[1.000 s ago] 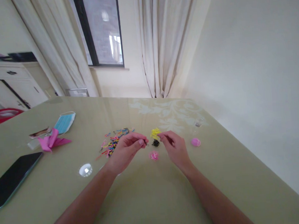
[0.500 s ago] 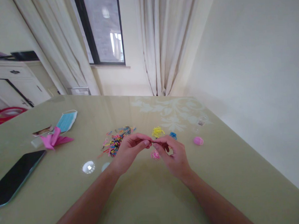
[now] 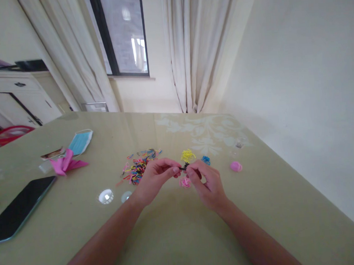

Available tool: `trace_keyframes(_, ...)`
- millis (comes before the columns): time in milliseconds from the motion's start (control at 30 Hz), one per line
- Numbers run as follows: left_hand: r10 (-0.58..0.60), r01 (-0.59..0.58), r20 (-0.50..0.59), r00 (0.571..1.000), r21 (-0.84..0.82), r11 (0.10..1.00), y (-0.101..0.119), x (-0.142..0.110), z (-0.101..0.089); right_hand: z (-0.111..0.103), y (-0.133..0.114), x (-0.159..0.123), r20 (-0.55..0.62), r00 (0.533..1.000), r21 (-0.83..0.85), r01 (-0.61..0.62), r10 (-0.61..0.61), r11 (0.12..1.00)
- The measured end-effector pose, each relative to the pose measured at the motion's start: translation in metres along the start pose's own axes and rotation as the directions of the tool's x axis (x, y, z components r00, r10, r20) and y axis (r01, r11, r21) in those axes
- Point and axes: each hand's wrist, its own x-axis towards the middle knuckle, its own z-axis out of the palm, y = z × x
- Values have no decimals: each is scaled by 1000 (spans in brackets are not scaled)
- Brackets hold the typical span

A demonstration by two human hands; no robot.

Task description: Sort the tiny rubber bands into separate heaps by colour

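Note:
Thumb and forefinger of my left hand (image 3: 160, 175) pinch one end of a small black rubber band (image 3: 182, 168). My right hand (image 3: 206, 183) is closed at its other end, fingertips close to the left ones. Just behind the fingertips shows a dark clump (image 3: 186, 164), probably more black bands. Left of my left hand lies a mixed heap of coloured rubber bands (image 3: 138, 167), partly hidden by that hand. Around my right hand are small piles of yellow bands (image 3: 187, 155), blue bands (image 3: 206, 160) and pink bands (image 3: 185, 182).
A pink ball-like lump (image 3: 236, 166) lies to the right. On the left are a black-screened phone (image 3: 21, 206), a pink folded-paper piece (image 3: 66, 163), a blue face mask (image 3: 81, 143) and a shiny round disc (image 3: 106, 196). The wall (image 3: 308, 99) borders the table's right side.
My right hand has shifted slightly right, away from the left, and the black band and dark clump between the fingertips now show more clearly. The left hand has barely moved.

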Motion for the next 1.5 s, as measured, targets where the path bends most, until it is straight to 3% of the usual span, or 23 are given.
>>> trace_keyframes(267, 22, -21, -9, 1000, 13, 1000, 2, 0, 0, 0, 0, -1, 29, 1000, 15, 11, -12, 1000)
trace_keyframes(467, 68, -65, -24, 997, 113, 992, 3, 2, -2, 1, 4, 2, 20, 999, -18, -34, 35, 999)
trace_keyframes(700, 156, -79, -193, 969, 358, 930, -22, 13, 3, -4, 15, 11, -121, 982, -41, -148, 142, 988)
trace_keyframes(800, 208, -66, -209, 956, 534, 843, -34, 21, 10, -5, 17, 14, -162, 973, -40, -172, 163, 984)
trace_keyframes(933, 231, -71, -133, 964, 708, 703, -43, 29, 15, -3, 22, 15, -162, 973, -51, -177, 167, 983)
trace_keyframes(1133, 178, -34, -70, 982, 851, 524, -51, 30, 15, -1, 22, 15, -146, 975, -32, -176, 169, 984)
trace_keyframes(1267, 149, -50, -4, 989, 933, 357, -50, 27, 15, -2, 24, 14, -137, 975, -44, -183, 176, 982)
trace_keyframes(1367, 185, 3, -41, 982, 980, 201, -41, 24, 6, -3, 28, 13, -143, 974, -49, -186, 177, 981)
trace_keyframes(1500, 219, 150, -131, 967, 986, -72, -27, 19, -24, -3, 32, 12, -144, 974, -46, -184, 176, 982)
